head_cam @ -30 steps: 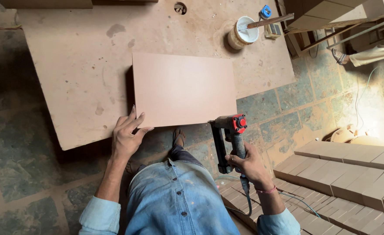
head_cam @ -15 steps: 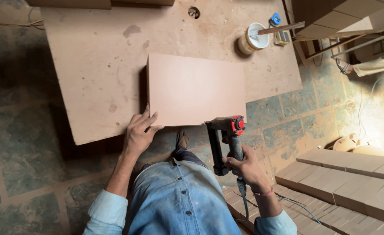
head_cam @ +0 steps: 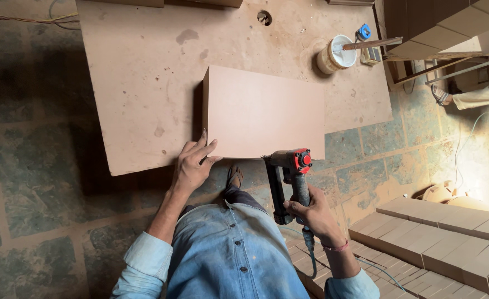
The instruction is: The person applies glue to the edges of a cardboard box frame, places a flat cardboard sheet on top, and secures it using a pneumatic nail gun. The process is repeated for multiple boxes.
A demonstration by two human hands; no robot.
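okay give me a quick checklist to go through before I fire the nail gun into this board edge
1. Left hand steadying the small board: ok, fingers on its near corner.
2. Right hand gripping the nail gun: ok.
3. Gun nose seated on the board edge: cannot tell, it sits at the near right corner, contact unclear.
4. Left fingers away from the gun nose: ok, at the opposite corner.
5. Board resting flat on the large work panel: ok.
6. Hose free of the legs: cannot tell.

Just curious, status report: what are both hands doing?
Left hand pressing panel corner. Right hand gripping nail gun, nose at panel's near edge. Nothing between.
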